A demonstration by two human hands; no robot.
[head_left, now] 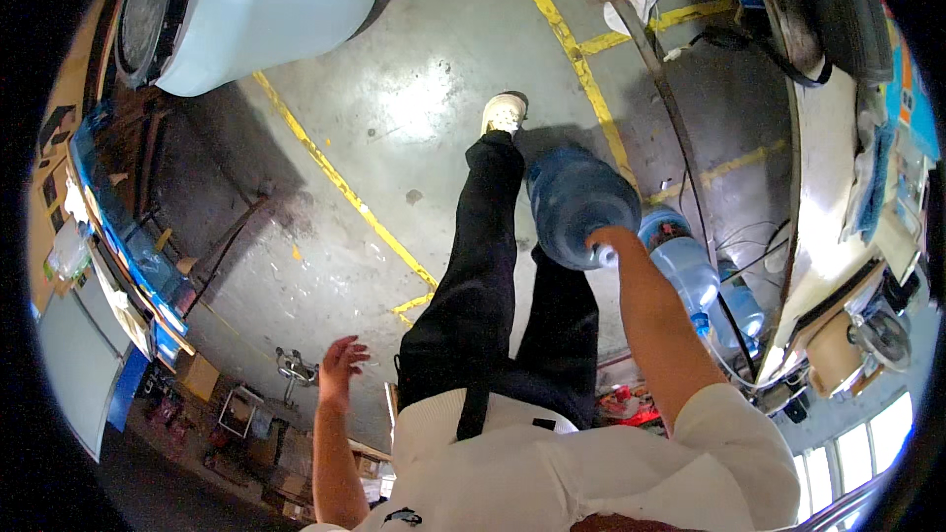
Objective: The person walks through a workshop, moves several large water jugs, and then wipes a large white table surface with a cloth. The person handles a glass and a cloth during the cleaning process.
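In the head view, the right hand is clamped on the neck of a large translucent blue water-cooler bottle. The bottle's ribbed body extends ahead of that hand and slightly to its left, over the front of the person's right leg; whether its base touches the floor cannot be told. Just to the right of the right hand and its forearm is a second blue water bottle with a blue cap, its neck pointing back toward the person. A third blue bottle is farther right of the hand, partly hidden by a thin metal leg. Well to the right of the hand stands a cluttered workbench, with a small fan near its closer end.

The left hand hangs in the air well apart from the bottles, its fingers loosely bent and apart. The black trousers lie between the two hands, and a white shoe shows ahead of both. A yellow floor line runs ahead of the left hand, another well ahead of the right. Far ahead of the left hand and to its left is a big whitish drum with a black rim.
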